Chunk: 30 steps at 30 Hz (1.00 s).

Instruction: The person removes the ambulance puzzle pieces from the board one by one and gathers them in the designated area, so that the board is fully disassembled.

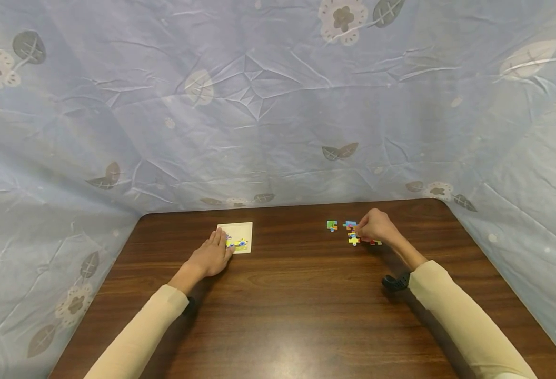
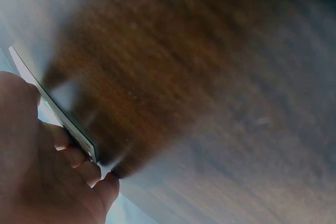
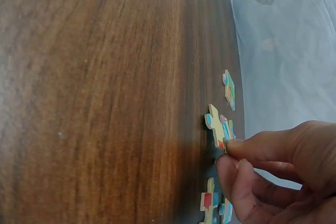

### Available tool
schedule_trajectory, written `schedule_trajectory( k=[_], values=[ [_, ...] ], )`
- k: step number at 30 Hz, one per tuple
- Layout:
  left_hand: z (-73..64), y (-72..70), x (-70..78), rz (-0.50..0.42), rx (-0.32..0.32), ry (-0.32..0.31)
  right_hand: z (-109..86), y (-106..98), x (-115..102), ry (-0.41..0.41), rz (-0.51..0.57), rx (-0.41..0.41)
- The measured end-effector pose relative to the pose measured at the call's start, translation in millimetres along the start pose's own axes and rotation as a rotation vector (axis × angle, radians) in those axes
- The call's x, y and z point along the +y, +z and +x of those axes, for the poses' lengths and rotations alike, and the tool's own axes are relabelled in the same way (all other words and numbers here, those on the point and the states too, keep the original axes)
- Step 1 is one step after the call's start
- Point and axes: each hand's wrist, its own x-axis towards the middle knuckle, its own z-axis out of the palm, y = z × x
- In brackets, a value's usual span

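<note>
My left hand (image 1: 212, 253) rests on a pale square puzzle board (image 1: 242, 227), its fingers fairly straight across the left side. Some yellow and blue pieces show in the lower part of the board; my fingers hide the rest. In the left wrist view, the board (image 2: 55, 107) appears edge-on beside the fingers. At the right, my right hand (image 1: 377, 226) has thumb and fingertips together at the corner of a yellow jigsaw piece (image 3: 216, 125), seemingly pinching it. Other jigsaw pieces lie around that hand, including a green one (image 1: 331, 225) and a blue one (image 1: 350, 225).
The brown wooden table (image 1: 278, 305) stretches between the two hands and toward the front. A pale blue patterned cloth (image 1: 278, 131) hangs behind the table and along both sides. Dark bands (image 1: 395, 282) sit at the wrists.
</note>
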Motion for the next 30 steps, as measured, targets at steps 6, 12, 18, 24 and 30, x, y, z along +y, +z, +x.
schedule_trajectory(
  k=[6,12,18,24,30],
  values=[
    [0.1,-1.0,-0.3,0.003,0.005,0.005,2.2,0.3,-1.8,-0.006,-0.068,-0.033],
    [-0.7,-1.2,0.3,-0.001,0.012,0.003,2.1,1.5,-3.4,0.004,-0.076,-0.044],
    [-1.2,-1.4,0.7,-0.008,0.017,0.002,1.6,2.5,-3.0,0.013,-0.076,-0.044],
    [-0.7,-0.8,0.9,-0.008,0.01,-0.007,1.6,3.3,-1.0,-0.023,-0.082,-0.028],
    [-0.3,0.7,0.4,-0.011,0.012,-0.013,2.3,1.4,0.7,-0.034,-0.075,-0.035]
  ],
)
